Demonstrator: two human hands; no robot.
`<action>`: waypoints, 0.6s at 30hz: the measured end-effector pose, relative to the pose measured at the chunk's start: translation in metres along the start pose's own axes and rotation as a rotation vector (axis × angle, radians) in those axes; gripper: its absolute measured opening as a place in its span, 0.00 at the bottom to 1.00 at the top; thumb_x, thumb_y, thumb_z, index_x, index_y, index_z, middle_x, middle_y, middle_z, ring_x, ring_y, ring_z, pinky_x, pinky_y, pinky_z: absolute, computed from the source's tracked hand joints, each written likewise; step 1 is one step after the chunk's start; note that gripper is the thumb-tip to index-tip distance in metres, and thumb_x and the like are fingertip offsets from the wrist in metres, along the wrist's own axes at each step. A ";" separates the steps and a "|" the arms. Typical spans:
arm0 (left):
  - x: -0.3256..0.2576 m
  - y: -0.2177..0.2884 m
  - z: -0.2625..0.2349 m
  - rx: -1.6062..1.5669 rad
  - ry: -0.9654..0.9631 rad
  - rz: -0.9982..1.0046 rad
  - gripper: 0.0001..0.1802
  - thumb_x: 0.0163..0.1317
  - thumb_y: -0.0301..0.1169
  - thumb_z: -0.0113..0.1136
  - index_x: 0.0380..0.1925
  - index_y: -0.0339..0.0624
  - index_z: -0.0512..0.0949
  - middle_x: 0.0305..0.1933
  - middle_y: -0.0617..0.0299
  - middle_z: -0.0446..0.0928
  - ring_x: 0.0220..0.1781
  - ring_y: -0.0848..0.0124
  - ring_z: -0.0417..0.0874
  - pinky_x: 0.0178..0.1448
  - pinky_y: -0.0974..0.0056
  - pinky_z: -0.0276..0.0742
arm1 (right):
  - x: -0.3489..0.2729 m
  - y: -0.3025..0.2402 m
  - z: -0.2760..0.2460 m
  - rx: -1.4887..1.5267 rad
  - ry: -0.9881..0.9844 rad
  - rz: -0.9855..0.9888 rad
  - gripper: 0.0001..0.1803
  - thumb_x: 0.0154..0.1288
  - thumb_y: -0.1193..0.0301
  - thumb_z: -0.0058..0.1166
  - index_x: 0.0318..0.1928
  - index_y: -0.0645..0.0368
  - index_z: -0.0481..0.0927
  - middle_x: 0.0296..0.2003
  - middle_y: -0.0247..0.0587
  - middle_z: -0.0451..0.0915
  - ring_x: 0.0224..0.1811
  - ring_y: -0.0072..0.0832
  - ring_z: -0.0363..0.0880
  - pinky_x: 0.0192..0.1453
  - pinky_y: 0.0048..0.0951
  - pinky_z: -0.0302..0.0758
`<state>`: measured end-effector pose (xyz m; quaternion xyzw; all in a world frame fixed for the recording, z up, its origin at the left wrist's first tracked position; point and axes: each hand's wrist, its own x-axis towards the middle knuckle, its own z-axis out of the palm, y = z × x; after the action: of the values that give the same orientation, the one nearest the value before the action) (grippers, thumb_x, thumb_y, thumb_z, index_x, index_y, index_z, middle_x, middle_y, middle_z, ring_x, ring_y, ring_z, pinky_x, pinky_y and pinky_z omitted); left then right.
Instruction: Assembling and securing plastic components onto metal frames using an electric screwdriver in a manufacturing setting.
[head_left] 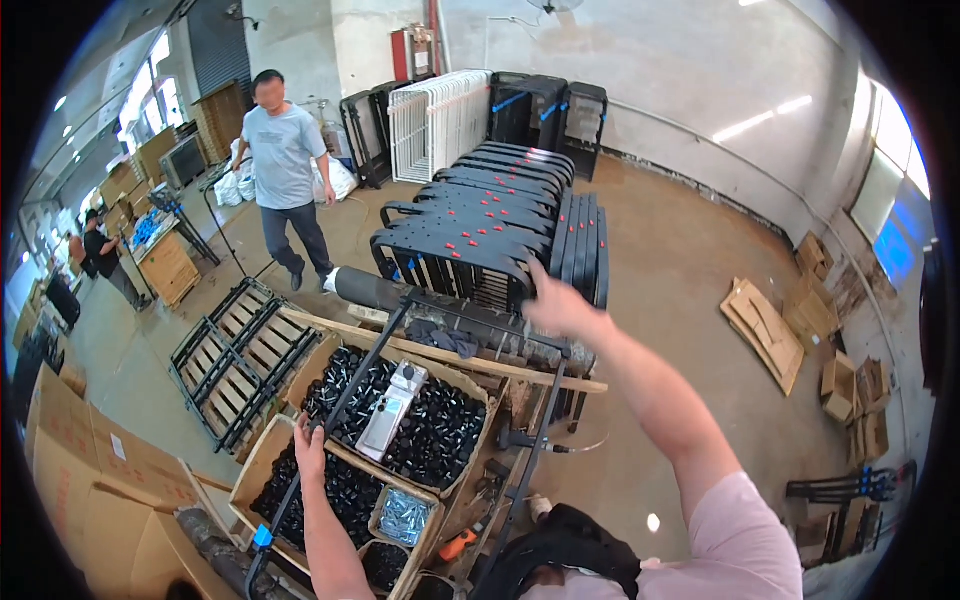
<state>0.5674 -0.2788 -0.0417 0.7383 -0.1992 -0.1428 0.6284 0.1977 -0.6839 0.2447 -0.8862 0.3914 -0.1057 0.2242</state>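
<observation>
A black tubular metal frame [376, 352] lies across the work stand, its two long sides running toward me. My left hand [311, 452] is closed round its left tube, beside the open cartons. My right hand [562, 303] is stretched out past the frame's far right corner, its index finger extended and nothing visible in it. In the picture it overlaps the near end of a stack of black metal frames [470, 238] with red pieces on top. Under the held frame, a carton [462, 486] of black plastic-headed parts [440, 430] bears a long silver-grey object [390, 412].
A small box of silver fasteners [404, 515] sits beside the black parts. An orange tool [459, 544] lies on the stand. A co-worker [285, 170] walks at the far left, beyond a pallet with black frames [235, 350]. Flattened cardboard [762, 335] lies on the right.
</observation>
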 end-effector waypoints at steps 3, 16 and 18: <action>0.001 0.002 0.003 0.104 0.077 -0.091 0.29 0.75 0.36 0.65 0.69 0.36 0.68 0.64 0.47 0.78 0.68 0.62 0.79 0.73 0.60 0.71 | 0.059 -0.032 -0.044 0.014 -0.021 0.161 0.54 0.59 0.66 0.53 0.84 0.66 0.45 0.53 0.69 0.85 0.52 0.55 0.88 0.58 0.46 0.82; -0.003 -0.051 -0.035 -0.185 0.097 -0.155 0.27 0.72 0.29 0.63 0.69 0.39 0.69 0.71 0.53 0.73 0.75 0.61 0.72 0.78 0.57 0.65 | 0.009 -0.005 0.029 0.082 -0.156 -0.145 0.42 0.60 0.63 0.59 0.75 0.62 0.69 0.60 0.66 0.82 0.64 0.53 0.82 0.69 0.43 0.77; -0.004 -0.028 -0.011 -0.135 0.018 -0.082 0.26 0.76 0.30 0.59 0.71 0.37 0.70 0.67 0.55 0.78 0.70 0.63 0.76 0.75 0.59 0.68 | -0.035 0.007 0.053 0.179 -0.193 -0.211 0.37 0.62 0.66 0.63 0.71 0.63 0.73 0.53 0.58 0.86 0.56 0.46 0.86 0.62 0.41 0.81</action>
<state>0.5723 -0.2640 -0.0674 0.7030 -0.1531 -0.1747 0.6723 0.1891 -0.6450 0.1944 -0.9050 0.2617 -0.0775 0.3264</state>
